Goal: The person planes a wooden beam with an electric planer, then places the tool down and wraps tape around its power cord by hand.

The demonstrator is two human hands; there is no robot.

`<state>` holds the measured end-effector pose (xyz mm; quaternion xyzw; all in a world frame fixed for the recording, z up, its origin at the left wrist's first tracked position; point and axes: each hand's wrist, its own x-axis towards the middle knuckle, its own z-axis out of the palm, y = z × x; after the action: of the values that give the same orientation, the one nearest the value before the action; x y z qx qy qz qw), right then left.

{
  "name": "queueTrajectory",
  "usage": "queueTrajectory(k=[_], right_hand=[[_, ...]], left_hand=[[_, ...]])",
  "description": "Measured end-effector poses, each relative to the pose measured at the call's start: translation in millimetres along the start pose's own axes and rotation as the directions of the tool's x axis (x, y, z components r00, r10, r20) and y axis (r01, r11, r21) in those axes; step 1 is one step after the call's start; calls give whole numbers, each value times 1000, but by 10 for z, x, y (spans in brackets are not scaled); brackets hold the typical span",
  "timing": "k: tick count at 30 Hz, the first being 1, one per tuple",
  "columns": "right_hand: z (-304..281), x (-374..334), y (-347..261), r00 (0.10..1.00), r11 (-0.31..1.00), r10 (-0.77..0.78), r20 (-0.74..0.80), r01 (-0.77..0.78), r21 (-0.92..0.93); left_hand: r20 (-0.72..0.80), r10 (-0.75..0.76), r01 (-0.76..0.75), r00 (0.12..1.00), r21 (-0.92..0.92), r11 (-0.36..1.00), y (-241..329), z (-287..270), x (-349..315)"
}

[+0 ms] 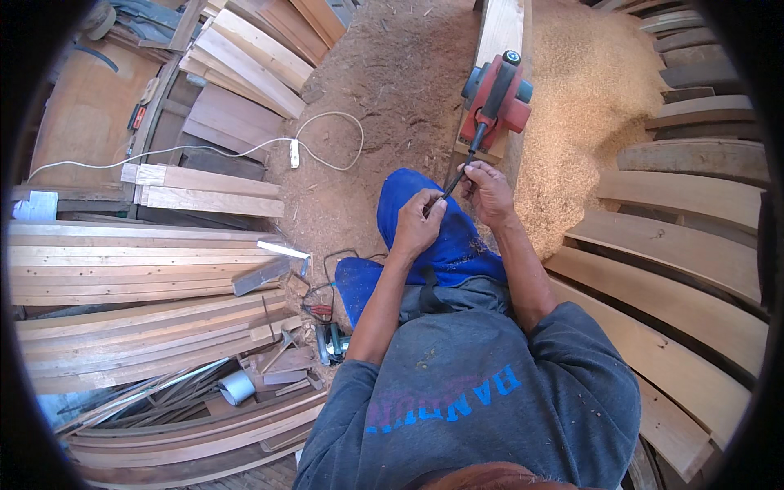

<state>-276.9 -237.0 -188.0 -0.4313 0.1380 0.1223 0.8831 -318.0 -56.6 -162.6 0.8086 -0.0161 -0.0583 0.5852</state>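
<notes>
Two hands, curled, pinching black cord

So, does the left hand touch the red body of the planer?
No, the left hand pinches the black cord, apart from the planer's body.

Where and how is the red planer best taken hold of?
Probably by the dark handle of the red planer, from above and the person's side: it is long, narrow, uncovered and runs along the top, pointing toward the person. Its near end looks less handy, since the cord leaves there toward the right hand and left hand.
</notes>
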Motion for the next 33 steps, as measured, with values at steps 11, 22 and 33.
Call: queueTrajectory(k=[11, 22, 33], right_hand=[[22, 5, -4, 1000, 1000, -7, -14, 6, -19], [66, -100, -67, 989, 996, 84, 120, -79, -50], [133, -163, 6, 958, 978, 90, 274, -34, -204]], left_hand=[[-5, 7, -7, 1000, -32, 999, -25, -15, -22], [87, -34, 52, 996, -214, 975, -6, -117, 34], [164, -147, 194, 976, -331, 924, 52, -180, 25]])
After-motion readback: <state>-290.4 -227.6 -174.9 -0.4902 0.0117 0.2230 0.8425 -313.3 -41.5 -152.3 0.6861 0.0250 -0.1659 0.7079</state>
